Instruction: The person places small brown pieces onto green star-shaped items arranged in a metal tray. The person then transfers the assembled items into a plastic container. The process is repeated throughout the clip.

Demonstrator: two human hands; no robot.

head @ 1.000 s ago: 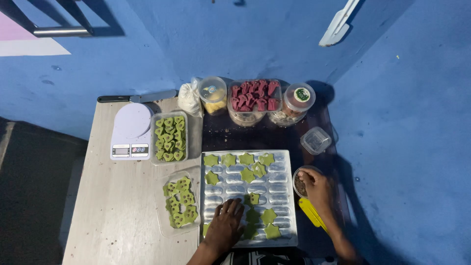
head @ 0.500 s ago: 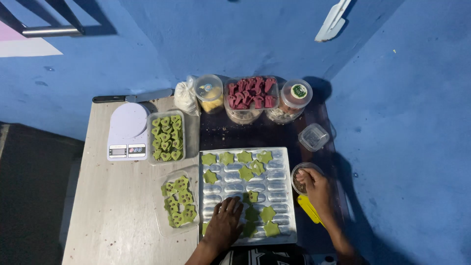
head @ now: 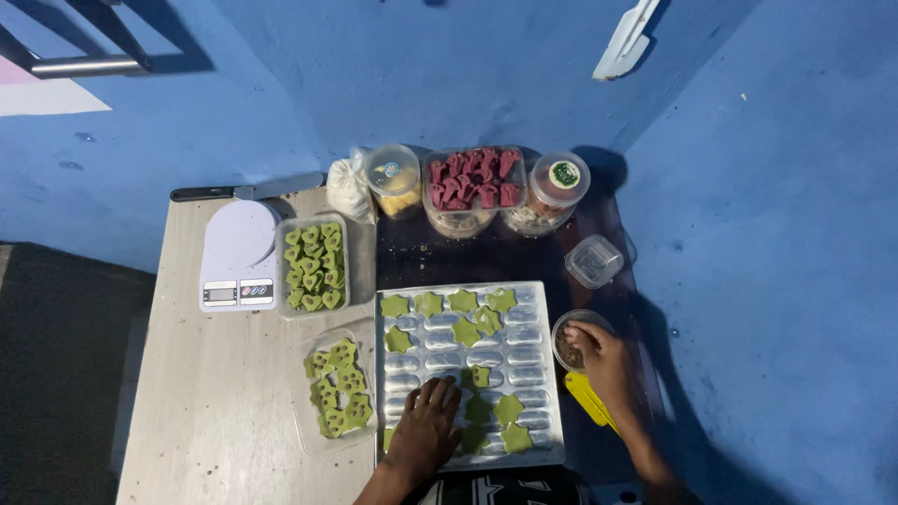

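A metal mould tray (head: 524, 355) lies on the table with several green star-shaped dough pieces (head: 466, 331) on it. My left hand (head: 427, 425) rests flat on the tray's near left part, fingers spread over the moulds. My right hand (head: 603, 360) dips its fingertips into a small round bowl (head: 566, 339) right of the tray; what it pinches is hidden. Two clear tubs of green cut-out shapes (head: 313, 265) (head: 338, 388) sit left of the tray.
A white kitchen scale (head: 238, 254) and a knife (head: 245, 192) are at the back left. Jars, a bag and a tub of red shapes (head: 472, 180) line the back edge. A small clear lidded box (head: 593, 261) and a yellow tool (head: 589, 399) lie at the right.
Both hands stay almost where they were; the left hand remains on the tray, the right at the bowl. The view has shifted slightly.
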